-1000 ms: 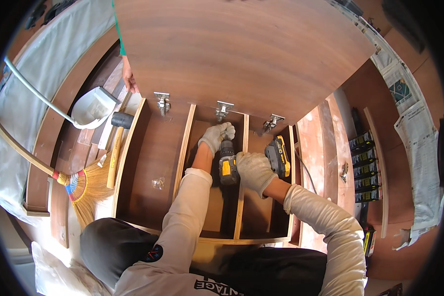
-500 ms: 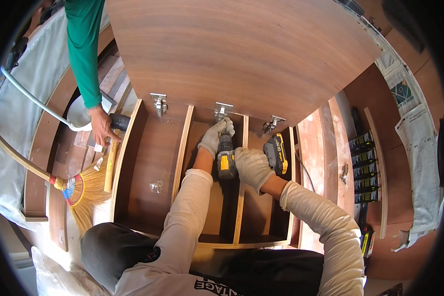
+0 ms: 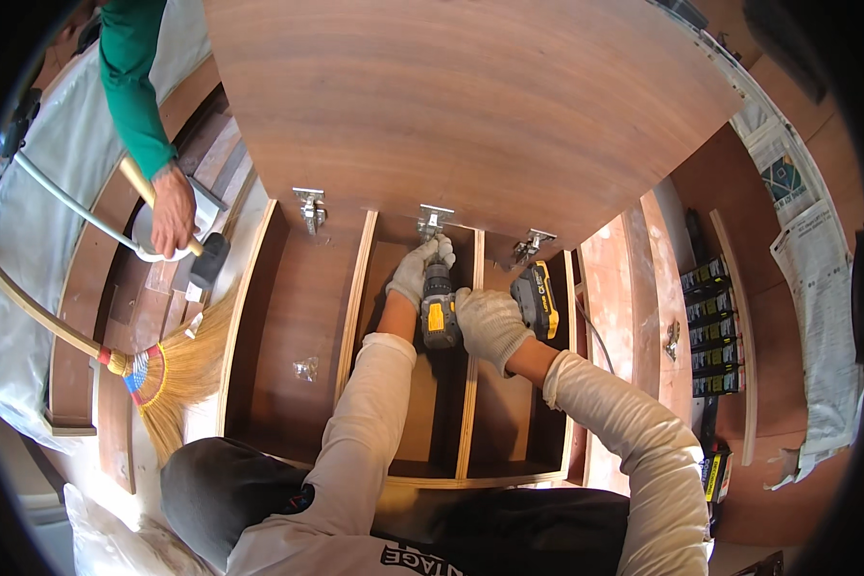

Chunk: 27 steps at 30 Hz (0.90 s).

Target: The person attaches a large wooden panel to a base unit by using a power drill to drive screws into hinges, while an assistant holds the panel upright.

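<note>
My right hand (image 3: pixel 492 328), in a pale work glove, is closed round the grip of a black and yellow cordless drill (image 3: pixel 440 322). The drill points away from me, its chuck just short of the middle metal hinge (image 3: pixel 434 219) on a large wooden panel (image 3: pixel 470 106). At the drill's front end my gloved left hand (image 3: pixel 415 272) has its fingers pinched together; what lies between them is hidden. Two more hinges, a left hinge (image 3: pixel 310 209) and a right hinge (image 3: pixel 532 245), sit along the panel's lower edge. Beneath my arms is a wooden cabinet box (image 3: pixel 365 278) with dividers.
At left a co-worker's bare hand (image 3: pixel 172 213) grips a black-headed mallet (image 3: pixel 208 261) over a white bucket (image 3: pixel 149 235). A straw broom (image 3: pixel 182 370) leans against the cabinet. A small clear bag (image 3: pixel 305 369) lies inside the left compartment. Several black packs (image 3: pixel 710 331) line the right.
The co-worker's hand has picked up the mallet from beside the cabinet and moved it left, turning its handle upward. My hands and the drill have hardly moved.
</note>
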Each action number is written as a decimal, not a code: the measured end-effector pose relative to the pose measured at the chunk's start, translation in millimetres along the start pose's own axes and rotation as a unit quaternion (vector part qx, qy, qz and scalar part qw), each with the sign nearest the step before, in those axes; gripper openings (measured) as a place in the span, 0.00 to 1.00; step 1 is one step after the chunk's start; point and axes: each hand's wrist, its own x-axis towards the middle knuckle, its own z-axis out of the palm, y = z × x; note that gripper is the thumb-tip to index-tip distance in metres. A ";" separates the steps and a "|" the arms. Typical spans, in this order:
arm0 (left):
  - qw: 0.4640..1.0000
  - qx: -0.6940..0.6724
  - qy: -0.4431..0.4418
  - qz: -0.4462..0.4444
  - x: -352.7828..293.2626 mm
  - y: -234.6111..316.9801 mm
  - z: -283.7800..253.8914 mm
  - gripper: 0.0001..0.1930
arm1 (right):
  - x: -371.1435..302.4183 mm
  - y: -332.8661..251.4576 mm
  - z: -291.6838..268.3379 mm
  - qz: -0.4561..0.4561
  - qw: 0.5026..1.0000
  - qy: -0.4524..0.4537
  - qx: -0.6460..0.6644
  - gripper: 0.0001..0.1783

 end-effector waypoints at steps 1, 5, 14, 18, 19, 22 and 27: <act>1.000 -0.003 0.001 -0.005 -0.1 0.4 -0.1 0.10 | 0.4 0.8 1.7 -0.002 1.000 0.006 0.001 0.20; 1.000 0.014 0.008 0.011 1.8 1.8 -5.7 0.10 | -1.1 1.7 5.7 -0.020 0.999 0.044 0.009 0.18; 1.000 0.026 0.011 0.007 0.9 -1.4 1.5 0.10 | -3.3 4.3 10.7 -0.021 0.997 0.070 0.003 0.15; 1.000 0.019 0.001 0.000 -0.8 1.8 -0.3 0.10 | -2.5 2.3 8.0 -0.017 0.999 0.051 0.004 0.16; 1.000 0.021 -0.004 0.002 0.0 1.9 -0.6 0.10 | -2.5 2.3 8.0 -0.019 0.998 0.055 0.000 0.16; 1.000 0.012 0.001 0.000 0.8 1.9 -2.8 0.10 | -3.1 1.9 7.5 -0.024 0.998 0.058 -0.004 0.17; 1.000 0.019 0.000 0.006 2.3 0.5 -2.2 0.10 | -5.2 2.6 6.2 -0.023 0.998 0.058 0.002 0.18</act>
